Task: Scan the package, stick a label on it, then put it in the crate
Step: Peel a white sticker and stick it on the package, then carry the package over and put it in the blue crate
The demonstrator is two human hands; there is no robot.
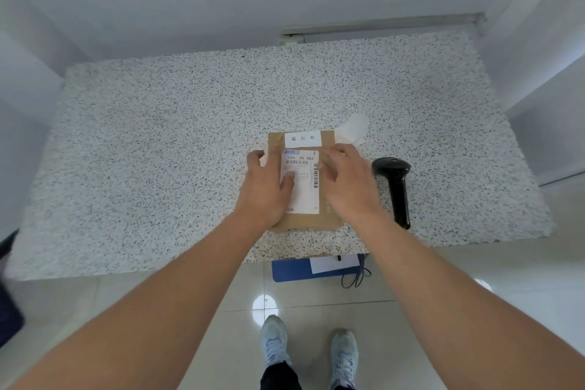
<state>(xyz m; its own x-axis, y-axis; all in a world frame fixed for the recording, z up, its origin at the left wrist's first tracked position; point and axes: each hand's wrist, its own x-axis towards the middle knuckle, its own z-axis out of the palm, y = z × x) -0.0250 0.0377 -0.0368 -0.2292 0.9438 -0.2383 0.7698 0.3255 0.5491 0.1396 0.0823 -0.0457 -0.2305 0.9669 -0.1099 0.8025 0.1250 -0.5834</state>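
On the speckled table, near its front edge, lies the brown package. Left hand and right hand press flat, fingers spread, either side of its shipping label. Scanner lies at 3 o'clock.

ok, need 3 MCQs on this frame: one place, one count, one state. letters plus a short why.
1. Where does the barcode scanner lie?
A. on the table, right of the cardboard package
B. on the package
C. on the floor

2. How many white labels show on the package's top?
A. none
B. one
C. two

3. What are the hands doing?
A. holding the scanner
B. resting flat on the package
C. hanging off the table

Answers:
1 A: the black scanner rests on the speckled table by the package's right edge, untouched.
2 C: a small return label sits near the far edge and a shipping label with barcodes below it.
3 B: the left hand and right hand both lie palm down on the package, either side of the shipping label.
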